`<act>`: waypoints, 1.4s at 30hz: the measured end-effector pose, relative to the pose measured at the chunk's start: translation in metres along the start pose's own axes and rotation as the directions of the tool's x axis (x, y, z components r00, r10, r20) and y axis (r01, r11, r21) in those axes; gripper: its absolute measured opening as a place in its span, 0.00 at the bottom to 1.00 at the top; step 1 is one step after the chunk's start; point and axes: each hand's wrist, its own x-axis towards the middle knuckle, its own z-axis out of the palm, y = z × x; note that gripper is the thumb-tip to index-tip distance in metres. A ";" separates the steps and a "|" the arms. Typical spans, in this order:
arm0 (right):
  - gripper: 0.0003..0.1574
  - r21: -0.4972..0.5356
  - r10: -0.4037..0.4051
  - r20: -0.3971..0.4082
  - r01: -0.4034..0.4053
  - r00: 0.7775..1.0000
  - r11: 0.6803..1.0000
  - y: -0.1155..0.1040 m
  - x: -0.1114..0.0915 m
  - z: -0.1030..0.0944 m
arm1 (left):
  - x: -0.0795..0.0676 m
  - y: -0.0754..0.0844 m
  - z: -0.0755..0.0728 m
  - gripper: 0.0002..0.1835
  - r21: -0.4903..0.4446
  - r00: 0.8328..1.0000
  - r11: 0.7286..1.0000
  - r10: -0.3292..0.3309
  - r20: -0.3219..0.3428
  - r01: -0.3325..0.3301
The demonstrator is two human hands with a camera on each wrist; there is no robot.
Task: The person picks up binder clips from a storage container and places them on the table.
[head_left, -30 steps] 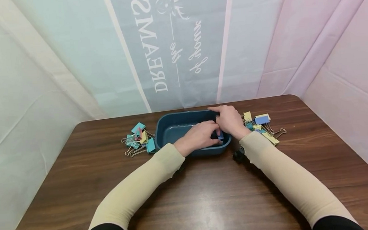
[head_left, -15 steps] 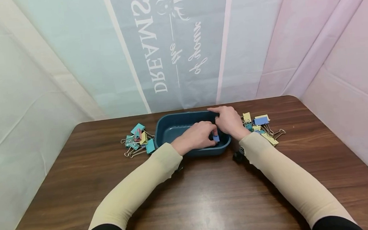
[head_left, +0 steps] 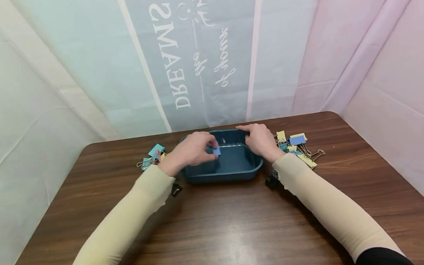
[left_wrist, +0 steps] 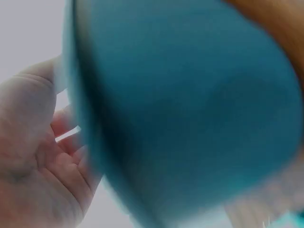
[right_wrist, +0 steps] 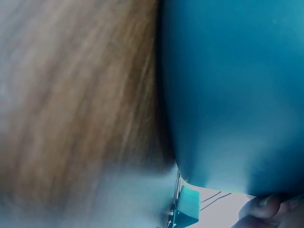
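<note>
A dark blue plastic basin (head_left: 223,177) stands near the table's far edge. Above its left half, my left hand (head_left: 194,149) pinches a blue binder clip (head_left: 217,151) between thumb and fingers. At the basin's right end, my right hand (head_left: 260,140) grips the rim, its index finger stretched along the back edge. In the left wrist view the basin's wall (left_wrist: 199,118) hides the left fingertips and the clip. The right wrist view has the basin's outer side (right_wrist: 237,95), with fingertips (right_wrist: 261,209) at its rim.
Left of the basin lies a pile of binder clips, mostly teal (head_left: 157,149), partly behind my left hand. Another pile, with yellow (head_left: 281,136) and blue (head_left: 297,139) clips, lies to the right. A printed curtain (head_left: 201,69) hangs behind the wooden table (head_left: 217,228).
My left hand has moved left across the basin from its right end, carrying the blue binder clip. The right hand stays at the rim.
</note>
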 end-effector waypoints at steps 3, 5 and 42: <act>0.33 0.005 -0.015 -0.003 0.015 1.000 1.000 0.000 0.000 0.002 | -0.019 -0.020 -0.014 0.12 -0.024 0.998 0.999 -0.025 -0.056 0.024; 0.33 0.005 -0.019 -0.008 0.019 1.000 1.000 0.000 -0.001 0.003 | -0.032 -0.033 -0.023 0.13 -0.056 0.995 0.997 -0.060 -0.083 0.055; 0.31 0.013 -0.015 -0.005 0.015 1.000 1.000 -0.001 0.001 0.000 | -0.122 -0.132 -0.021 0.17 -0.268 0.977 0.944 -0.211 -0.044 0.192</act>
